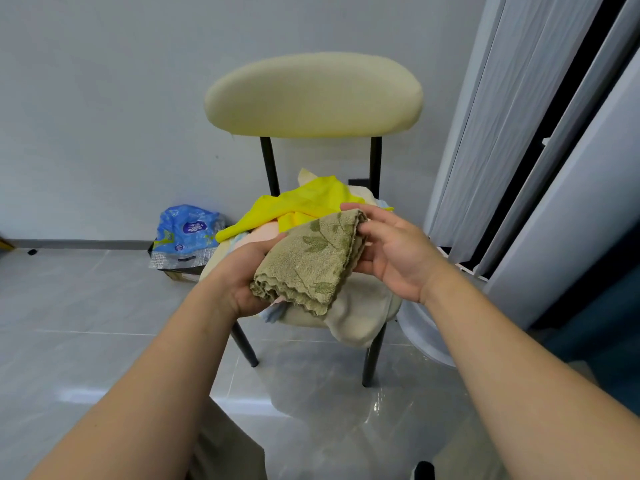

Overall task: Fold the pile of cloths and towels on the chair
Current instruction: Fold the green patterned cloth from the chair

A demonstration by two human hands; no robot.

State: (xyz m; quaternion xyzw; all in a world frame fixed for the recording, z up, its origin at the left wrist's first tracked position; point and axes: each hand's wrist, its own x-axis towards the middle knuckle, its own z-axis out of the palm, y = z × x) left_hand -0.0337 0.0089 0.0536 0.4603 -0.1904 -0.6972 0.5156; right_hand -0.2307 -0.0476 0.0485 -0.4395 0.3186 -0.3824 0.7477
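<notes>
A person holds a folded olive-green towel [311, 258] with a leaf pattern and scalloped hem above the seat of a chair [313, 95], near the middle of the view. The left hand [242, 282] sits at the towel's 8 o'clock side, palm up beneath it, fingers curled around the lower folded edge in a grasp. The right hand [394, 254] is at the towel's 3 o'clock side, palm turned toward the cloth, fingers and thumb closed lightly on the upper right corner and right edge. Behind the towel, at its 12 o'clock, a bright yellow cloth [301, 206] lies crumpled on top of the unfolded pile on the seat, with a peach cloth [266, 233] under it. A cream cloth [360, 313] hangs over the seat's front edge at the towel's 5 o'clock. On the grey tiled floor [86, 323], at the chair's 9 o'clock, a blue plastic packet [187, 233] leans by the wall. Pale folding panels [519, 133] stand at the chair's 3 o'clock
</notes>
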